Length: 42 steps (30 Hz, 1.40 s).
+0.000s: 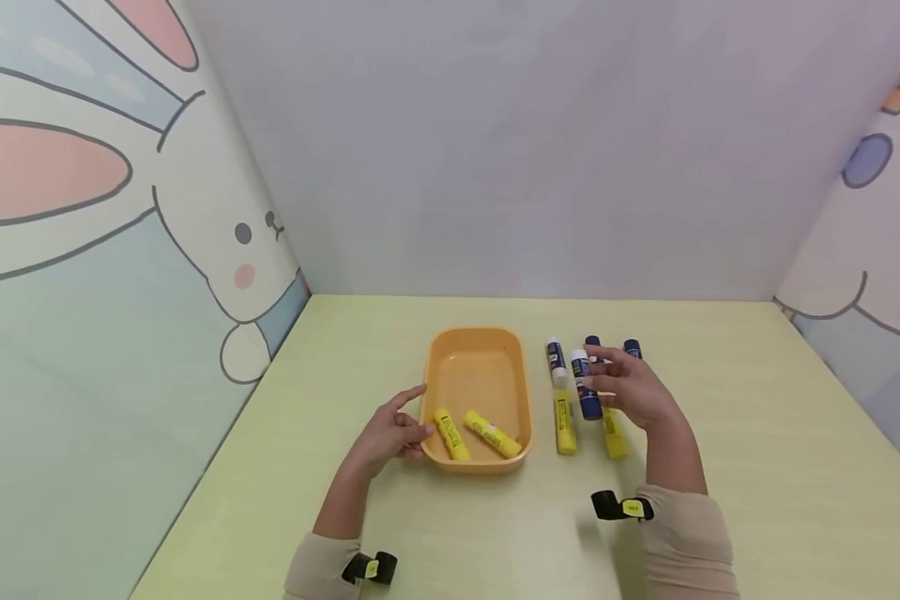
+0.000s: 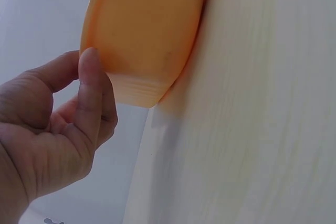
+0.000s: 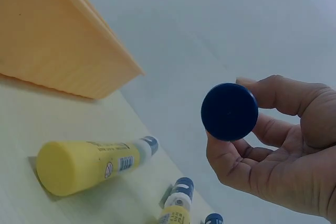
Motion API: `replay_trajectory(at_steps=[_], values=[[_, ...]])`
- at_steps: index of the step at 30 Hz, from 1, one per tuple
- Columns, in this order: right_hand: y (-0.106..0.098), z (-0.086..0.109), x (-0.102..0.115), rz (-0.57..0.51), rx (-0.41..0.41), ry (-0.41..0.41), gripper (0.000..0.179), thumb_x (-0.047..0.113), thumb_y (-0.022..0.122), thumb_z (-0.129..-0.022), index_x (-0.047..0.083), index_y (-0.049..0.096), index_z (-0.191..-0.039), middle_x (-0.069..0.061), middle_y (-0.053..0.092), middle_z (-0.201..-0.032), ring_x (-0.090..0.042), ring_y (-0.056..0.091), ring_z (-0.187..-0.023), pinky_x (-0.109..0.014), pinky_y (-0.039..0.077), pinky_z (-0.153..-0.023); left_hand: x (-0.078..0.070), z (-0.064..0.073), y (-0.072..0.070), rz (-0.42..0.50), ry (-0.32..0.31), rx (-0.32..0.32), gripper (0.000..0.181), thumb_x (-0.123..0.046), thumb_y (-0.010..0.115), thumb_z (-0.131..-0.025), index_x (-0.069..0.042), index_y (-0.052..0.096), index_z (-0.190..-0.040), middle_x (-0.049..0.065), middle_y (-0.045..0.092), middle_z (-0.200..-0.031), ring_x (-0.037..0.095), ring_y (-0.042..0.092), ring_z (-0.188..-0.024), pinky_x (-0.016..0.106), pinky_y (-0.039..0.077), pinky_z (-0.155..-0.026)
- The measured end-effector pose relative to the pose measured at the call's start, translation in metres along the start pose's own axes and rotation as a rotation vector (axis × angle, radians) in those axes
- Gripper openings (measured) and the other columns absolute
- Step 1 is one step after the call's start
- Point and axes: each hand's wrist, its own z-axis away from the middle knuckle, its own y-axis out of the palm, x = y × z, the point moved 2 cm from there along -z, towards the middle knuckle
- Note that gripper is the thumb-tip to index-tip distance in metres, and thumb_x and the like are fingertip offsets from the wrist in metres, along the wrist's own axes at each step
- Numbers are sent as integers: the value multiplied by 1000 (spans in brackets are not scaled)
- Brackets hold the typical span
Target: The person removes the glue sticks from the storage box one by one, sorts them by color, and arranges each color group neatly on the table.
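My right hand (image 1: 633, 390) holds a dark blue glue stick with a white end (image 1: 581, 371) between thumb and fingers, above the table. Its round blue end (image 3: 230, 112) faces the right wrist camera. At the left side of an orange tray (image 1: 476, 333), my left hand (image 1: 385, 433) pinches the rim; the left wrist view shows the thumb and fingers (image 2: 90, 69) against the tray's edge. Inside the tray lie two yellow glue sticks, one at the left (image 1: 452, 435) and one slanting at the right (image 1: 492, 435).
Right of the tray, a yellow glue stick (image 1: 566, 425) lies in front of a blue and white one (image 1: 557, 358). Another yellow one (image 1: 615, 437) and blue ends (image 1: 632, 348) lie around the right hand, partly hidden. A pale wall (image 1: 495, 167) rises behind the table.
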Motion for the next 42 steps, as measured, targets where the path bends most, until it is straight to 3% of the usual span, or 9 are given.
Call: replay_trajectory(at_steps=[11,16,23,27,30,35,38,42], values=[[-22,7,-10,-6,-31,12,65,11,62,-89,5,29,-145,-16,43,-119,-14,54,-92,-33,48,-74,1,0,0,6,-1,-4,72,-5,70,-81,-16,36,-144,13,54,-78,18,58,-56,36,54,-56],[-38,8,-14,2,-96,33,63,12,60,-90,4,29,-144,-13,42,-118,-11,53,-92,-32,48,-73,1,-1,0,10,-8,-16,72,-6,71,-80,-17,37,-143,14,54,-79,18,58,-56,36,54,-56],[-68,7,-28,-45,-203,118,63,15,58,-92,6,27,-146,-24,28,-141,-4,53,-90,-26,48,-73,0,1,-1,3,-13,-17,73,-5,71,-80,-17,36,-144,13,54,-79,18,58,-55,38,54,-57],[-85,8,-35,-111,-223,129,64,14,59,-91,7,27,-146,-21,33,-136,-2,55,-86,-25,49,-71,-2,0,0,6,-5,-12,73,-5,70,-80,-16,36,-144,13,54,-78,18,57,-54,36,54,-56],[-96,5,-38,-191,-227,136,66,13,60,-91,8,25,-147,-17,34,-131,-2,57,-84,-25,51,-71,-2,0,0,3,-6,-13,73,-6,71,-80,-16,36,-143,13,54,-77,17,57,-54,33,54,-55],[-112,-7,-42,-242,-240,201,73,15,61,-90,8,18,-149,-19,26,-138,1,56,-80,-22,50,-68,-4,0,-2,2,-7,-14,72,-5,70,-81,-15,36,-143,12,53,-76,17,57,-54,32,54,-54],[-121,-16,-43,-279,-249,216,71,13,63,-89,11,24,-148,-16,38,-128,1,57,-78,-22,49,-68,-3,0,-2,7,2,-11,72,-4,70,-81,-15,36,-144,12,54,-76,17,57,-54,33,54,-54],[-131,-24,-49,-281,-270,243,71,11,64,-87,10,25,-147,-20,36,-132,0,57,-76,-22,49,-67,-1,1,-1,4,-3,-9,72,-6,70,-81,-16,36,-143,12,54,-76,17,57,-55,33,54,-54]])
